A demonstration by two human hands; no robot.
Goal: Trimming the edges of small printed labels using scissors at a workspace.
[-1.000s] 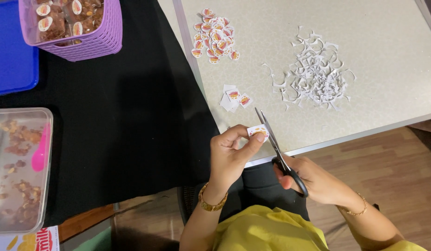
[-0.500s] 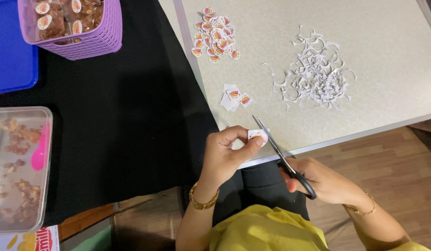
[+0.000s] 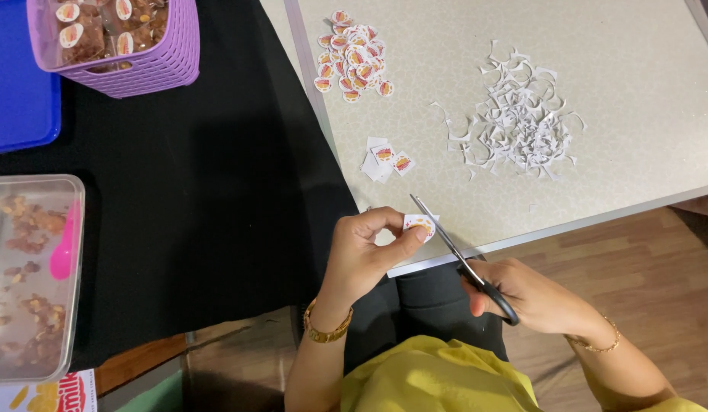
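A person in a yellow top trims a small printed sticker (image 3: 419, 224) at the near edge of a speckled table (image 3: 636, 91). The left hand (image 3: 363, 255) pinches the sticker between thumb and fingertips, closed firmly on it, and holds it just above the table's metal-trimmed edge. The right hand (image 3: 531, 296) is wrapped through the black handles of a pair of scissors (image 3: 461, 259), its fingers clamped on them; the blades run up and to the left from that grip and meet the sticker's right side (whether the blades are slightly parted there cannot be told).

Just beyond the pinched sticker, farther up the table, lies a small stack of square uncut stickers (image 3: 386, 160). Farther still sits a pile of round cut stickers (image 3: 350, 57), and well to the right of the scissor tips a heap of white paper trimmings (image 3: 518, 122). To the left of the left hand spreads a black cloth (image 3: 216, 183), bearing a purple basket (image 3: 125, 46) of wrapped snacks and a clear container (image 3: 33, 275) with a pink spoon (image 3: 64, 244).
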